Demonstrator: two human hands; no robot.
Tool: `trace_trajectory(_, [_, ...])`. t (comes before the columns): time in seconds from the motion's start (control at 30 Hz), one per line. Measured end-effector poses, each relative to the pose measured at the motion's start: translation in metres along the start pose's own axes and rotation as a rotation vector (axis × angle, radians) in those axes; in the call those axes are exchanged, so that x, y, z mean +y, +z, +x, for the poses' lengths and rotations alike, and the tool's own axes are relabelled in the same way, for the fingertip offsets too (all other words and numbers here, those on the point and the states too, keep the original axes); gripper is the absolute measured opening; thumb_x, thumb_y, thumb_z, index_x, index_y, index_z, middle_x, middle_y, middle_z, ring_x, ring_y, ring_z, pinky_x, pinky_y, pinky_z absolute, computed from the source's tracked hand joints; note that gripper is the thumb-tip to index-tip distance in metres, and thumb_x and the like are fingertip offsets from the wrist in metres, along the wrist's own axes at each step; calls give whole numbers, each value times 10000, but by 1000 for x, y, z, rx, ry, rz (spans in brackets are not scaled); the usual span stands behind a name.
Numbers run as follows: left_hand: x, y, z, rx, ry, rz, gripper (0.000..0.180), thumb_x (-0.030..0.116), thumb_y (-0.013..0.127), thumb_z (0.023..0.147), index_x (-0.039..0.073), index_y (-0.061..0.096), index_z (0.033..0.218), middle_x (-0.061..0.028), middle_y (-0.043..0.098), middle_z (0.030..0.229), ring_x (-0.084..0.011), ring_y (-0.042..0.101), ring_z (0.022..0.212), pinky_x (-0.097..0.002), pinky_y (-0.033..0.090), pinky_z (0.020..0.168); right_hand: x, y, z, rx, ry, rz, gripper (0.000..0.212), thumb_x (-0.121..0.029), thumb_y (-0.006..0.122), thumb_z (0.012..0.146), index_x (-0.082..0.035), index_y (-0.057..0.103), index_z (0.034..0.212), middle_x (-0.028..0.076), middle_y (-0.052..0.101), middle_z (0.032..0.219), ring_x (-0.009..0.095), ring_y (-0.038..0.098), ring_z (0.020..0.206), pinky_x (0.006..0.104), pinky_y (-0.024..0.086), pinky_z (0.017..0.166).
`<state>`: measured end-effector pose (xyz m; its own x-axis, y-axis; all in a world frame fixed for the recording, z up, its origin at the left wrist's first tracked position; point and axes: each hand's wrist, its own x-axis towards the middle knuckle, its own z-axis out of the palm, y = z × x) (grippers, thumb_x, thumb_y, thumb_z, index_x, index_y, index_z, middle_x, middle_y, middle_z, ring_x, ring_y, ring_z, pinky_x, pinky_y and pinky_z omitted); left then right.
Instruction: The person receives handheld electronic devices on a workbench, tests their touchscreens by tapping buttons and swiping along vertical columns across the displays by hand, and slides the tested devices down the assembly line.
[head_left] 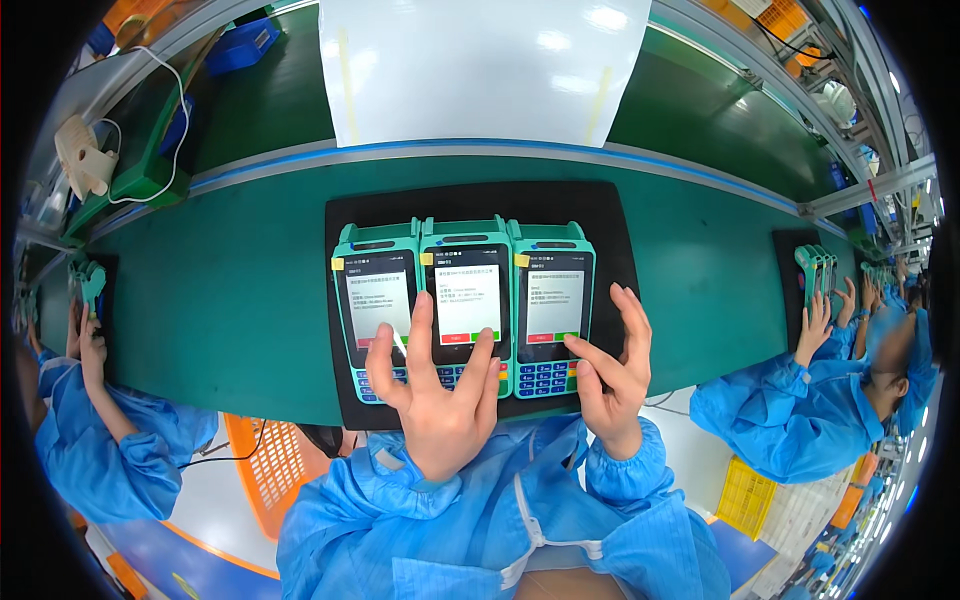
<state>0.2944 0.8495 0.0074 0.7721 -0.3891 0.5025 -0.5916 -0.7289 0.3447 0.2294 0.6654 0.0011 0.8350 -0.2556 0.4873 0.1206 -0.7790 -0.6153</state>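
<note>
Three teal payment terminals stand side by side on a black mat (pixel 615 240), their screens lit with text and a red and a green button. My left hand (pixel 440 395) spreads over the left terminal (pixel 378 285) and the middle terminal (pixel 466 285), fingers apart. One of its fingertips is at the green button on the middle screen; the hand hides part of both keypads. At the right terminal (pixel 556 285), my right hand (pixel 618 370) has its index fingertip at the green on-screen button, the other fingers loosely raised. Neither hand grips anything.
Green bench top (pixel 240 300) runs to both sides. Behind it, a white sheet (pixel 480 70) covers part of a dark green belt. Co-workers in blue smocks work at left (pixel 110 430) and right (pixel 800 420). An orange basket (pixel 270 465) and a yellow crate (pixel 745 498) sit below the bench.
</note>
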Motion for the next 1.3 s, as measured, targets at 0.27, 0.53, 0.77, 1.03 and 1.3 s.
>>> trace_trajectory(0.27, [-18,-28,-5,80,-148,168,187,123,674,806,115,757,974,-252,394,1425,-460,207,1323,-491,222,1082,-4,3,4,-9,-10,-19,215,-72,584,803,-56,754,933,243,426,1405,430,353,1335,490,301,1096])
trace_trajectory(0.53, [-19,-26,5,78,-121,111,200,124,713,766,94,747,961,-280,382,1424,-484,205,1303,-475,227,1083,-8,8,15,-3,-21,-45,221,-81,576,836,-74,745,978,221,411,1425,418,333,1351,490,291,1093])
trace_trajectory(0.77, [8,-7,52,58,-98,30,240,167,669,823,158,713,1059,-216,288,1501,-466,186,1325,-619,196,1025,-30,24,52,-47,53,-187,292,-67,560,897,-146,692,1144,220,302,1489,461,172,1394,528,192,1112])
trace_trajectory(1.03, [3,-2,62,-9,-114,59,222,161,649,853,166,720,1064,-189,241,1522,-468,156,1357,-644,190,1032,-22,17,54,-24,115,-282,271,-88,561,899,-174,710,1109,216,257,1514,468,125,1400,549,138,1123])
trace_trajectory(1.3, [-15,-13,52,23,-154,144,233,145,658,850,178,720,1072,-201,243,1516,-495,160,1341,-605,172,1059,-14,-1,45,-22,170,-293,287,-50,545,906,-166,702,1115,198,244,1529,457,89,1412,514,164,1131])
